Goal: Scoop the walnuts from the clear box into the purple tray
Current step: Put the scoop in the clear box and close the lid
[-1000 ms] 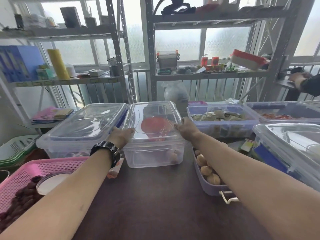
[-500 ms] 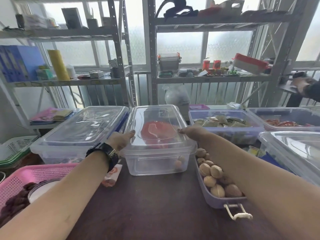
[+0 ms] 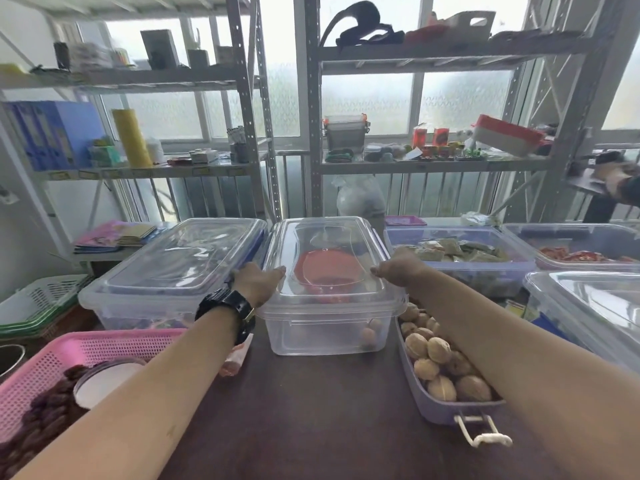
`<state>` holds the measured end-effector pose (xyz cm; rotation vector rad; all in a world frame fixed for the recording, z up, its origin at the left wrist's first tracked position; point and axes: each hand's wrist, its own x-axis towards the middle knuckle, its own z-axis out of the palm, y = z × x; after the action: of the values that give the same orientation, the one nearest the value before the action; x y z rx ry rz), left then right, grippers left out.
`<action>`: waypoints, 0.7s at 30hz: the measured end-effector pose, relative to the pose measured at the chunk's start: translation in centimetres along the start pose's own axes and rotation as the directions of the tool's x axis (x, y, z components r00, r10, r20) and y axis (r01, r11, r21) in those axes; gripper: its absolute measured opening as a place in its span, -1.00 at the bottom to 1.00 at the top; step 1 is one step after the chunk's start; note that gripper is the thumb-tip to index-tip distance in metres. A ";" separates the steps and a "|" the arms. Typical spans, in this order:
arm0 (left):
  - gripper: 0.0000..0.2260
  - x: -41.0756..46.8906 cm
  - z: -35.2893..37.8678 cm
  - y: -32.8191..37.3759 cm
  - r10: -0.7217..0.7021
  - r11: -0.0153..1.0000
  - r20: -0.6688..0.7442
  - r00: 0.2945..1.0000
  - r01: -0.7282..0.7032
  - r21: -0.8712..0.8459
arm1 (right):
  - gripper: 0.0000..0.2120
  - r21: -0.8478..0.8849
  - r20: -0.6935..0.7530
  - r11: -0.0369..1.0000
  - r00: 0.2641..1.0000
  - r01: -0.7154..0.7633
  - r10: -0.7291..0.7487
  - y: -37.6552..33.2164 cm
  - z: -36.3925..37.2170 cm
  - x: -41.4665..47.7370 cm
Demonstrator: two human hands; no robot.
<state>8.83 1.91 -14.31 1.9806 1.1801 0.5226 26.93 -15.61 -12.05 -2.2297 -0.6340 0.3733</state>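
The clear box [image 3: 329, 336] was found at the middle of the tabletop [image 3: 311, 420], towards its far edge, with its lid [image 3: 332, 233] seated on top and closing it. Through the lid a red scoop [image 3: 327, 271] was seen, and through the near wall one or two walnuts [image 3: 367, 335] in the box's right near corner. The box was gripped at both sides. The left hand [image 3: 258, 282] and the right hand [image 3: 398, 268] were clamped on it with a thumb laid over the lid's rim, the other fingers being hidden.

The purple tray [image 3: 446, 412], heaped with more walnuts [image 3: 438, 351], was set just beside the box towards the tabletop's right edge, and was partly covered by the right forearm.

A larger lidded bin [image 3: 166, 268] was crowded against the box's left side, with the left hand between them. A bin of packets [image 3: 460, 258] was placed behind the right hand. A pink basket [image 3: 72, 348] of dark fruit was kept at the left near corner.
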 end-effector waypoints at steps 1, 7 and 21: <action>-0.41 0.0 0.1 -0.1 0.017 0.999 -0.008 1.000 -0.018 -0.037 | -0.76 0.015 0.000 1.000 1.000 -0.002 0.002 0.0 0.1 0.1; -0.58 -0.2 0.3 0.0 0.044 0.998 -0.049 0.998 -0.046 -0.034 | -0.76 0.014 -0.047 1.000 0.999 0.002 -0.001 0.3 0.8 0.6; -0.41 1.5 -0.8 1.9 -0.104 0.979 0.132 0.986 0.125 -0.163 | -0.57 0.141 0.160 0.981 0.981 -0.133 0.110 0.9 -1.0 2.7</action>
<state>10.06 2.98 -12.39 1.7621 1.1272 0.4221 29.91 -15.26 -12.21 -2.1131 -0.5302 0.6376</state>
